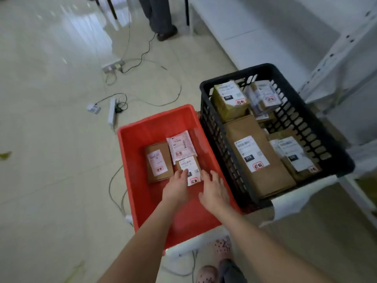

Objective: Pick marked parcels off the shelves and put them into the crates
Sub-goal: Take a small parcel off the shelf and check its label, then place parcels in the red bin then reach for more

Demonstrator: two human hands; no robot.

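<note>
A red crate (pixel 140 152) stands in front of me with three labelled parcels inside: a brown box (pixel 158 162), a white pouch (pixel 181 147) and a small brown parcel (pixel 190 169) with a red-marked label. Both hands reach into the crate. My left hand (pixel 176 185) touches the small parcel's near left edge with its fingertips. My right hand (pixel 213 189) hovers with spread, straight fingers just right of that parcel. A black slatted crate (pixel 318 127) to the right holds several brown parcels with labels.
White metal shelving (pixel 334 50) runs along the right. Power strips (pixel 112 114) and cables lie on the tiled floor to the left. Another person's legs (pixel 161 17) stand at the top. The crates rest on a white frame (pixel 293 197).
</note>
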